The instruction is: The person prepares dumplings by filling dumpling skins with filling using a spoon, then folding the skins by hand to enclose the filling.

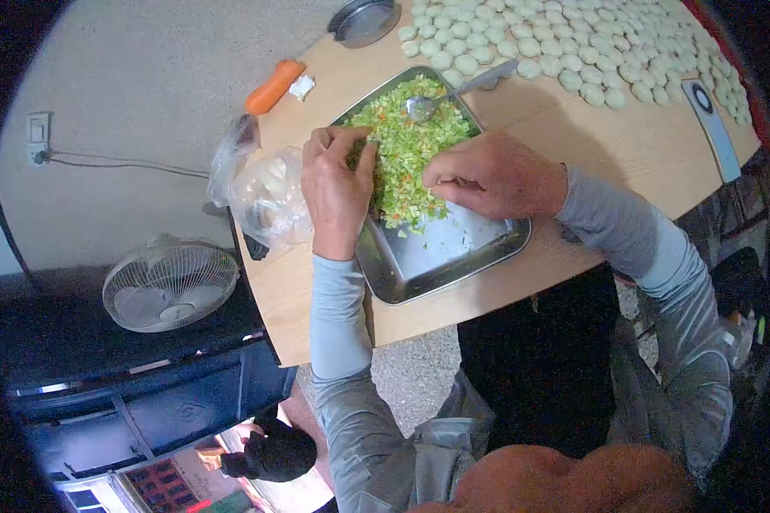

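Observation:
A rectangular metal tray (479, 250) holds finely chopped green vegetables (406, 158) with orange bits, heaped toward its far end. My left hand (338, 184) is over the tray's left rim, fingers curved, with a gap between thumb and forefinger. Above the right side of the heap, my right hand (496, 175) has its fingers pinched together; whatever may be between them is hidden. A metal spoon (421, 108) lies with its bowl on the vegetables and its handle across the far right rim.
Many round dough pieces (565, 43) cover the table's far side. Around the tray are a carrot (274, 87), a clear plastic bag (274, 201), a dark round container (364, 21) and a pale blue flat object (712, 128). A fan (171, 284) stands left; a person (278, 451) is beyond.

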A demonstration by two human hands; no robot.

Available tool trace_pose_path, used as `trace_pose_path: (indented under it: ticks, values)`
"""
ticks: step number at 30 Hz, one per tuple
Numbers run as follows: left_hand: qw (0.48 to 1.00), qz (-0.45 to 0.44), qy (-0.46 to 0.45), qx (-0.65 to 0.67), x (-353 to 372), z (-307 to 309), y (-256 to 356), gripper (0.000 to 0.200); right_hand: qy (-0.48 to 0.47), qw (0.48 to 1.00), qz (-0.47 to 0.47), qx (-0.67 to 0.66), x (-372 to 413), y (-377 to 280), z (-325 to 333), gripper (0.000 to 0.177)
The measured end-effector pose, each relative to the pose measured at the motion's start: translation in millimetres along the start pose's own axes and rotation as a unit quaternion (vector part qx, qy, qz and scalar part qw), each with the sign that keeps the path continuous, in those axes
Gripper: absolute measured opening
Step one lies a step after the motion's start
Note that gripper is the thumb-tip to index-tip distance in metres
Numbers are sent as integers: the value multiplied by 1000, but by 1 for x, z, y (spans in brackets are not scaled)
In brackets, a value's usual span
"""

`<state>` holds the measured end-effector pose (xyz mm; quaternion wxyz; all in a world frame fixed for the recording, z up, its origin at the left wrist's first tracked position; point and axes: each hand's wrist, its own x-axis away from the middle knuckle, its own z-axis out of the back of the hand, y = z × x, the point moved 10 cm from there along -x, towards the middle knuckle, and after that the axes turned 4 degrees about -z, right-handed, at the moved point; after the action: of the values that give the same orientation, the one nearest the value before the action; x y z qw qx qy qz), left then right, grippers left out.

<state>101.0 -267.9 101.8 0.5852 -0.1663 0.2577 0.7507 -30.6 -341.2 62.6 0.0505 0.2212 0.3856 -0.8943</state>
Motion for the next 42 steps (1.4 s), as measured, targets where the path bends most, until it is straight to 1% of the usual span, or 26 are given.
trace_pose_path:
  ticks: [2,5,6,9,10,13,15,16,18,19,20,21,23,24,26,27,29,30,33,34,37,39,40,41,42]
  values:
    - [1000,14,4,2,1,-1,-5,14,20,1000,0,-14,1,2,1,13]
    - [1000,3,9,29,2,3,1,11,51,998,9,-28,0,1,4,13]
    - [998,2,10,63,2,2,3,11,62,998,12,-29,-1,-1,7,12]
    - [985,67,-7,160,7,-1,8,12,97,992,-68,-50,-2,6,19,10]
    - [982,71,-14,172,8,-2,10,14,114,991,-59,-38,-2,4,22,9]
    - [967,112,-50,222,9,-10,10,14,163,986,-28,-9,0,0,29,9]
    - [969,127,-118,174,9,-15,13,14,188,982,2,-3,-2,-1,29,10]
    - [968,134,-151,150,10,-19,14,14,152,988,-22,-7,-4,2,25,10]
    - [980,59,-67,177,6,-12,23,13,81,994,-71,-10,-3,6,21,11]
    - [981,22,-26,190,7,-9,25,13,60,994,-91,-2,-2,10,18,11]
    - [983,-6,-4,185,7,-8,25,13,38,993,-110,7,-1,15,14,11]
    - [983,-4,-2,184,6,-9,23,13,16,991,-129,15,-1,20,9,12]
    - [983,0,3,182,7,-7,19,13,106,993,-61,-4,-1,9,21,15]
    - [985,40,-22,167,8,-6,14,13,151,988,-26,-13,0,3,26,16]
    - [981,117,-72,140,8,-3,8,14,148,988,-38,-40,-3,2,25,18]
    - [983,118,-43,136,7,3,4,14,149,987,-46,-49,-2,2,27,19]
    - [984,114,14,135,7,8,-9,15,165,985,-30,-30,-1,4,27,17]
    - [982,80,70,155,7,14,-12,15,175,984,-24,-19,0,5,28,16]
    - [984,28,128,122,8,15,-18,15,136,991,-10,10,-1,-2,30,16]
    - [982,76,93,147,10,8,-24,14,116,993,-10,15,-2,1,26,19]
    - [980,124,20,155,9,7,-19,10,112,989,-74,-61,-1,12,21,16]
    - [988,118,24,101,9,13,-14,12,163,979,-61,-103,0,11,24,15]
    - [988,89,61,110,8,17,-11,14,183,975,-58,-115,1,11,26,15]
    - [986,60,98,122,8,18,-7,15,170,980,-59,-87,0,9,25,14]
    - [988,37,94,116,4,20,3,17,156,984,-63,-60,0,11,25,13]
